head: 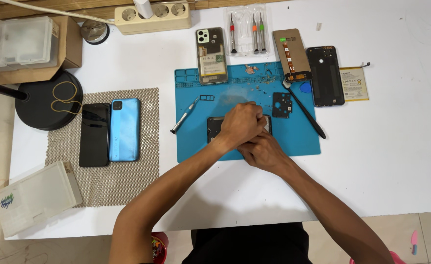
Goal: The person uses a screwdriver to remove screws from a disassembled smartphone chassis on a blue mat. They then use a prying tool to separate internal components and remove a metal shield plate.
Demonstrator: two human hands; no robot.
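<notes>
Both hands meet over a dark phone body (214, 128) lying on the blue repair mat (196, 146). My left hand (240, 124) lies on top of the phone, fingers curled, covering most of it. My right hand (260, 151) sits just below and to the right, its fingers tucked under the left hand, so what they grip is hidden. A black inner cover plate (282, 104) rests on the mat right of the hands. A silver screwdriver (184, 116) lies to the left, with a small card tray (206, 98) beside it.
An opened phone (211, 55), a case of screwdrivers (246, 32), a screen panel (291, 55), a black back cover (326, 76) and a battery (354, 83) lie at the back. A black spudger (304, 110) crosses the mat's right edge. Two phones (110, 131) rest on a mesh pad, left.
</notes>
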